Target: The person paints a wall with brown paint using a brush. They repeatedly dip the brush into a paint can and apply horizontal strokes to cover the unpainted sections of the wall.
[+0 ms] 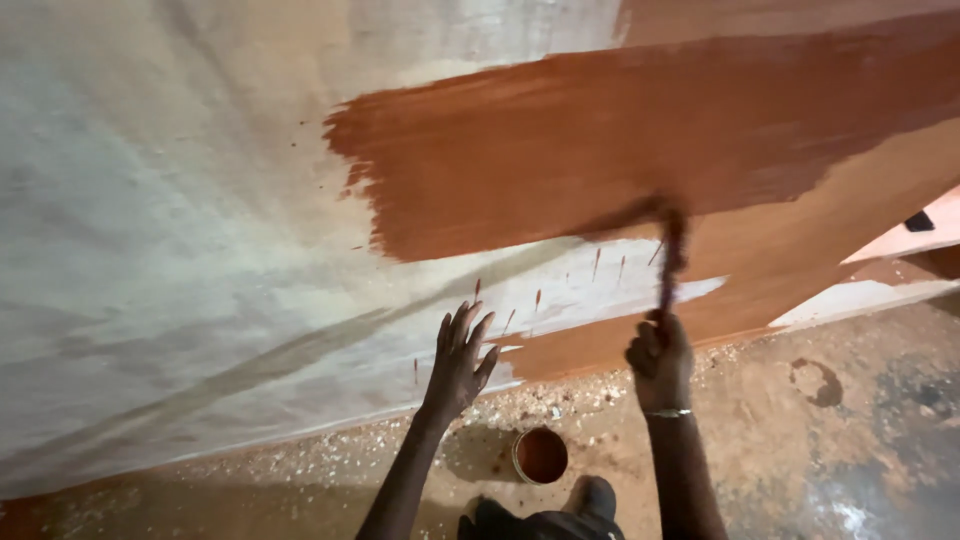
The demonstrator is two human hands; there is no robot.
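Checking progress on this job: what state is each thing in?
Panel: partly coated reddish-brown, the rest bare and pale.
Paint can: open, on the floor, paint inside.
Brush: held up against the panel, blurred.
Left hand: open, flat on the panel.
Right hand: closed on the brush.

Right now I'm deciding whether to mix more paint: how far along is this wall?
Done: a broad reddish-brown band covers the upper right of the wall. In hand: the right hand sweeps a blurred brush along the band's lower edge; the left hand rests flat on the wall. Left: the grey-white left side and lower strip. The paint can sits on the floor.
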